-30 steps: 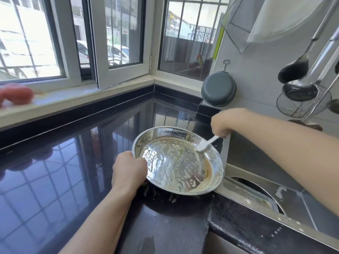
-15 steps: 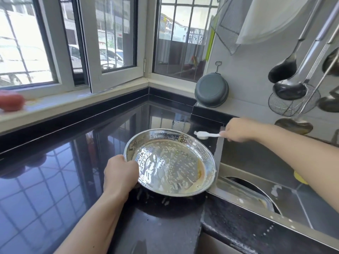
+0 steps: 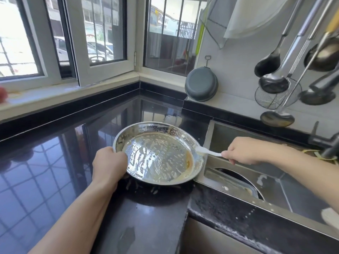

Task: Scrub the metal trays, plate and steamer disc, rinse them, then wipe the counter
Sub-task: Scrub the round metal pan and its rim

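Metal tray [image 3: 157, 156] stays pinned to the desk [image 3: 55, 162] in left grip [image 3: 109, 165]; right grip [image 3: 242, 153], holding brush [image 3: 207, 151], should scrub the brown edge residue

Silver tray [image 3: 157, 158] flecked white, white brush [image 3: 207, 152], glossy black counter [image 3: 55, 171].

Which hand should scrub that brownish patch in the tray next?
Probably the right hand: it holds the white brush, whose head sits at the tray rim by the patch. The left hand grips the opposite rim.
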